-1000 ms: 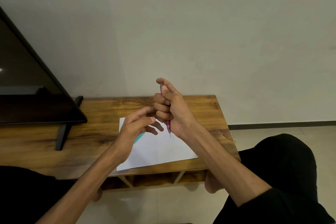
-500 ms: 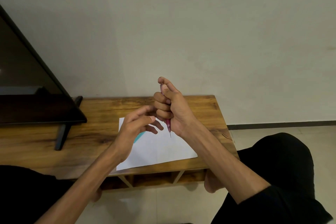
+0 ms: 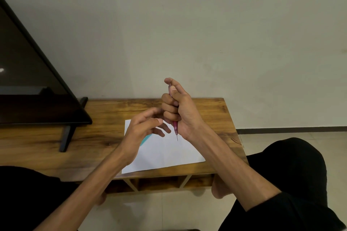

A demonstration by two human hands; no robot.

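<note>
Gripping pink mechanical pencil (image 3: 176, 127) tip-down in right hand (image 3: 183, 112), with left hand (image 3: 140, 133) slack-fingered at eight o'clock. May snap its thin tip through overclicking.

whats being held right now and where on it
The right hand grips a pink pen in a fist around its barrel, tip pointing down above the paper. The left hand holds nothing.

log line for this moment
right hand: grips slim pink pen, tip down | left hand: relaxed, empty | white paper sheet: on wooden table
</note>
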